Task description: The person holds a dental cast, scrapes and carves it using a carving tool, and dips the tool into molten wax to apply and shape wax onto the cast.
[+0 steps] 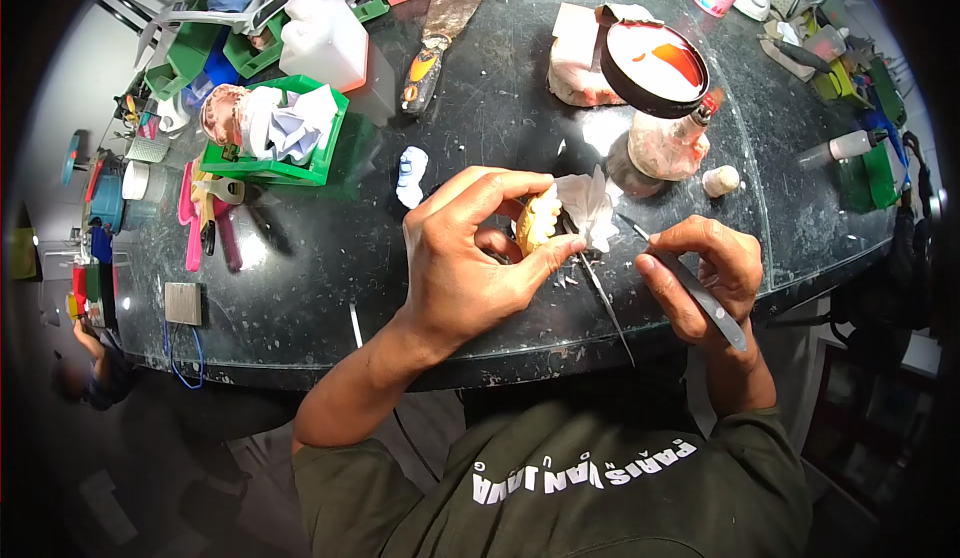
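Note:
A yellow dental cast [538,222] with a row of teeth is pinched between the thumb and fingers of my left hand [475,248]. My right hand [703,273] is closed round the grey handle of a carving knife [700,301], its thin blade pointing up and left, apart from the cast. Crumpled white tissue [590,208] lies just right of the cast. A thin metal tool [605,303] rests on the dark table below the tissue, among small shavings. Left of the cast lies a light blue piece [410,177].
Behind my hands are a spatula [430,58], a round dish of red material [655,66], a glass burner [668,146] and a small white cap [720,181]. A green tray [325,148] with a dental model stands left. Another person's hand [90,341] shows far left.

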Demonstrator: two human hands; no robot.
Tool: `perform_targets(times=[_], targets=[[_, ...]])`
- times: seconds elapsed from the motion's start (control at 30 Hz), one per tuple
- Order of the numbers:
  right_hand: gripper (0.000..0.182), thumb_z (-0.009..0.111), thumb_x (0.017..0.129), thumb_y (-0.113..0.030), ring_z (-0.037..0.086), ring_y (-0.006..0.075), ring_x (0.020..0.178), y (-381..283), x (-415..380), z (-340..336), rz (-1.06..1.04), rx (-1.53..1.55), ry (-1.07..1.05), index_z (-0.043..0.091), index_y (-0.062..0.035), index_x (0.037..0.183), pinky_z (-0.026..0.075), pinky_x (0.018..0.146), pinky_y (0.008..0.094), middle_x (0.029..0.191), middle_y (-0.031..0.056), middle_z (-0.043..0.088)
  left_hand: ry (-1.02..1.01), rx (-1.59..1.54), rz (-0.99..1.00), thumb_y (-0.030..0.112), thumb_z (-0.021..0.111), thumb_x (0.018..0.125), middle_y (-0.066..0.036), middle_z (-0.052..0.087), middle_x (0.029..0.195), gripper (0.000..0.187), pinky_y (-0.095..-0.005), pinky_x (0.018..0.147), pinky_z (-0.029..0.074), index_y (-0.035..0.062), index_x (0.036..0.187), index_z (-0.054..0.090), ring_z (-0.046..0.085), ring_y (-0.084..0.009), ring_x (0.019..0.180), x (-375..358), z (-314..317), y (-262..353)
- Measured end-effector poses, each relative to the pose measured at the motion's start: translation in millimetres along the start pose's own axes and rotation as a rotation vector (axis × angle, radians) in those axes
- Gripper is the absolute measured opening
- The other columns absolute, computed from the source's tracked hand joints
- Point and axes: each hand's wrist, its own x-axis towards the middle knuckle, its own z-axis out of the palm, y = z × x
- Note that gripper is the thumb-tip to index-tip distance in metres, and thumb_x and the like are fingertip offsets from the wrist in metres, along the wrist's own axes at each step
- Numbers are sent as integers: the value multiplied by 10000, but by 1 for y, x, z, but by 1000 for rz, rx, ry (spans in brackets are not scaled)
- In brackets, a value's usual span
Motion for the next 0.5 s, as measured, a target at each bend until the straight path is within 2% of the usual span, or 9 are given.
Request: perform_targets(times=[0.13, 0.23, 0.27, 0.4, 0.5], targets=[[207, 805, 715, 47, 647, 205, 574, 5, -8, -6, -7, -170, -76, 685, -6, 876, 521, 564, 301, 705, 92, 654, 10, -7, 12, 57, 916, 722, -65, 648, 1066, 476, -200, 613, 618, 35, 1156, 723, 681, -108, 903, -1, 2, -2], [237, 788, 684, 53, 670, 236, 641, 20, -13, -9, -164, -338, -118, 690, -12, 890, 538, 583, 323, 752, 88, 662, 6, 38, 27, 57, 918, 717, -60, 641, 1065, 474, -200, 617, 619, 42, 1152, 729, 673, -107, 901, -2, 1, -1], [217, 750, 698, 4, 698, 248, 772, 20, -13, -16, -197, -402, -204, 690, -15, 906, 565, 635, 343, 855, 89, 684, 1, 54, 33, 57, 919, 716, -59, 641, 1064, 473, -201, 621, 620, 44, 1150, 732, 671, -107, 902, -2, 1, 0], [214, 677, 737, -96, 698, 268, 911, 30, -6, -28, -400, -535, -370, 691, -22, 937, 593, 714, 356, 1004, 99, 688, 30, 161, 72, 62, 917, 721, -55, 641, 1065, 457, -208, 641, 622, 39, 1140, 735, 663, -103, 898, 2, -4, -2], [226, 679, 734, -90, 694, 271, 930, 39, -2, -33, -445, -569, -429, 688, -19, 948, 593, 720, 360, 1005, 99, 679, 109, 108, 62, 42, 902, 737, -55, 634, 1073, 444, -214, 674, 628, 12, 1138, 713, 659, -102, 902, 8, -9, -2]])
